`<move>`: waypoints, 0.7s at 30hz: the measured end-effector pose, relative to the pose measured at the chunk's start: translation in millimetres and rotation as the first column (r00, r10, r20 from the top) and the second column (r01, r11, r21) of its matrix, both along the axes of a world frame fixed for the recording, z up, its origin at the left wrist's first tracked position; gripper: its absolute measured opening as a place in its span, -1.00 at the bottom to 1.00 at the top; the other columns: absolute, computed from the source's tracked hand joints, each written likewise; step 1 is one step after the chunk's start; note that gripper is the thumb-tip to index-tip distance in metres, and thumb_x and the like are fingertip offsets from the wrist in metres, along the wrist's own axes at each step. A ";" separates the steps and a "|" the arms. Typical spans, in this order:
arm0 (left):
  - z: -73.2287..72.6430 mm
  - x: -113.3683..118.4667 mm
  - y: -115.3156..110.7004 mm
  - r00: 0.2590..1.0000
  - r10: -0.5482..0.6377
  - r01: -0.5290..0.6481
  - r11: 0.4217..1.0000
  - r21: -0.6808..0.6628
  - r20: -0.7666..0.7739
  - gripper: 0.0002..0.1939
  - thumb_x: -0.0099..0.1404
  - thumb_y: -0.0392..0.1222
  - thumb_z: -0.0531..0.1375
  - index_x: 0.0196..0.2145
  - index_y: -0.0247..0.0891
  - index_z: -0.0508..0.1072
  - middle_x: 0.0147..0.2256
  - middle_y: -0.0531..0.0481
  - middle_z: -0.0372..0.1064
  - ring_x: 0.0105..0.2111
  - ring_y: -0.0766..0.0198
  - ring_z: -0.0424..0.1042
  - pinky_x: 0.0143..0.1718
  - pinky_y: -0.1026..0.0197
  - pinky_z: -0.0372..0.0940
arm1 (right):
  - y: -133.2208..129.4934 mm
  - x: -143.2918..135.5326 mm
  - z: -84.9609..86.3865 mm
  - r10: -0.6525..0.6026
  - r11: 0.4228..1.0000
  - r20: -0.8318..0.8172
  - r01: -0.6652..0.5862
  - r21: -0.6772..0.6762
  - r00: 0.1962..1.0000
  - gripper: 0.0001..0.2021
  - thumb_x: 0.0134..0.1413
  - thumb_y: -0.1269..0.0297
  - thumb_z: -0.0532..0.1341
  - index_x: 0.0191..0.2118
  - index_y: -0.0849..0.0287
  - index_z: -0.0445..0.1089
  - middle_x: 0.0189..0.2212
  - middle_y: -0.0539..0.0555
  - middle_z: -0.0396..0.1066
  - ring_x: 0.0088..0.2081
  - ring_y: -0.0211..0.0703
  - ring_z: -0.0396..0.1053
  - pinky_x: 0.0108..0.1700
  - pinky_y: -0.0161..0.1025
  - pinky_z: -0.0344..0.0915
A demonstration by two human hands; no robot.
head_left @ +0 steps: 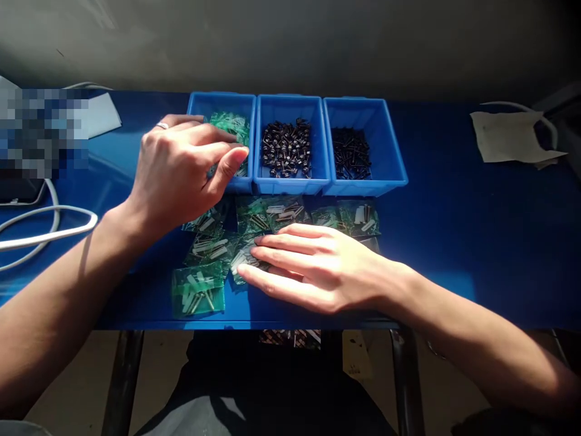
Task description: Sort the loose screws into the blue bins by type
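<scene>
We see our left hand (181,160) reaching over the left blue bin (222,102), its fingers bent above the green plastic packets (231,124) inside. The thumb and index fingertips sit close together, yet we cannot tell whether they pinch a packet. A ring (162,125) is on one finger.

Our right hand (313,266) lies palm down, fingers stretched out and slightly spread, over a cluster of small green-tinted bags (198,290) on the near part of the blue table (454,242). Its fingertips rest at a bag of white plugs (242,257), and we cannot tell whether anything is under the palm. The bags hold white plugs and metal screws; they spread from the near left edge of the cluster to just in front of the right bin, some overlapping.

Beside the left bin, we see the middle bin (290,184) holding hex-headed screws (285,151), and the right bin (363,188) holding dark screws (349,154). Far right lies a beige sheet (512,136); at the left, a white cable (45,224) loops on the table, nearer to us than a pale sheet (102,115)
</scene>
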State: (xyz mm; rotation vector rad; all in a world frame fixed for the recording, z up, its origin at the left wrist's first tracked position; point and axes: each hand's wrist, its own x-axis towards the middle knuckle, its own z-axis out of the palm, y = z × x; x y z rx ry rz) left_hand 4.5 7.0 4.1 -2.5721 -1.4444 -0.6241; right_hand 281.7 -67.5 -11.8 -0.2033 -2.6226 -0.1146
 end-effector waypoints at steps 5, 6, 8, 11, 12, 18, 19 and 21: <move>1.5 -0.8 -0.4 1.000 -0.018 0.018 1.000 0.003 0.016 -0.32 0.77 0.27 -0.07 -0.11 -0.14 0.74 0.00 -0.03 0.74 0.14 -0.03 0.72 0.38 -0.21 0.48 | -0.9 -0.3 11.5 -0.123 0.992 -0.186 0.115 -0.054 0.975 -0.78 0.57 0.43 0.29 0.08 0.05 0.68 -0.04 0.00 0.78 -0.06 -0.22 0.75 -0.04 -0.28 0.75; 2.2 -0.8 -1.2 0.999 -0.028 0.028 1.000 0.006 0.019 -0.33 0.77 0.24 -0.06 -0.12 -0.16 0.73 -0.04 -0.04 0.75 0.16 -0.04 0.71 0.42 -0.23 0.45 | -0.6 0.8 13.7 -0.180 0.976 -0.246 0.142 -0.165 0.952 -0.76 0.57 0.45 0.28 0.07 0.00 0.68 -0.01 -0.01 0.77 -0.03 -0.22 0.75 0.00 -0.28 0.74; 3.8 -0.8 -3.6 0.999 -0.036 0.035 0.999 0.041 0.030 -0.41 0.78 0.16 -0.03 0.02 -0.23 0.72 0.00 -0.12 0.74 0.24 -0.08 0.66 0.46 -0.27 0.43 | 0.7 3.3 16.9 -0.329 0.900 -0.371 0.169 -0.402 0.868 -0.75 0.53 0.49 0.30 0.03 -0.01 0.68 0.01 0.01 0.76 0.01 -0.17 0.74 0.04 -0.23 0.75; 7.7 -0.2 -9.1 0.989 -0.141 0.130 0.967 0.220 0.034 -0.48 0.70 0.01 0.13 0.43 -0.29 0.47 0.30 -0.20 0.58 0.39 -0.14 0.52 0.45 -0.32 0.44 | 5.2 5.9 19.0 -0.562 0.752 -0.453 0.200 -0.629 0.692 -0.76 0.50 0.49 0.29 -0.03 0.01 0.69 -0.05 0.05 0.73 -0.06 -0.05 0.74 -0.06 -0.10 0.79; 9.3 0.8 -11.7 0.980 -0.200 0.187 0.936 0.297 0.012 -0.41 0.65 0.00 0.19 0.51 -0.22 0.36 0.40 -0.16 0.48 0.42 -0.15 0.47 0.46 -0.34 0.43 | 7.2 6.5 19.3 -0.604 0.721 -0.449 0.210 -0.660 0.658 -0.73 0.51 0.47 0.26 0.01 -0.01 0.70 -0.05 0.06 0.73 -0.09 -0.01 0.74 -0.09 -0.05 0.79; 17.0 13.4 -37.4 0.946 -0.324 0.300 0.894 0.333 0.018 -0.74 0.66 -0.07 0.23 0.19 0.24 0.60 0.20 0.28 0.64 0.19 0.09 0.69 0.15 -0.16 0.65 | 11.5 6.5 21.4 -0.589 0.606 -0.362 0.099 -0.789 0.723 -0.55 0.49 0.35 0.22 0.36 -0.05 0.58 0.18 0.15 0.67 0.08 0.19 0.72 0.17 0.19 0.76; 17.1 14.9 -42.2 0.939 -0.336 0.298 0.899 0.322 0.072 -0.76 0.67 -0.13 0.24 0.15 0.19 0.62 0.11 0.26 0.69 0.13 0.14 0.72 0.12 -0.11 0.66 | 10.4 5.6 21.6 -0.584 0.589 -0.363 0.072 -0.805 0.726 -0.59 0.47 0.35 0.27 0.31 -0.04 0.60 0.18 0.15 0.66 0.07 0.16 0.72 0.16 0.15 0.77; 16.0 16.5 -50.2 0.930 -0.326 0.265 0.914 0.306 0.169 -0.75 0.67 -0.21 0.27 0.16 0.11 0.62 0.03 0.26 0.72 0.04 0.20 0.75 0.11 -0.01 0.67 | 8.5 3.3 20.8 -0.595 0.580 -0.383 0.047 -0.814 0.707 -0.73 0.42 0.36 0.36 0.14 0.02 0.66 0.16 0.15 0.63 0.01 0.08 0.71 0.01 0.01 0.79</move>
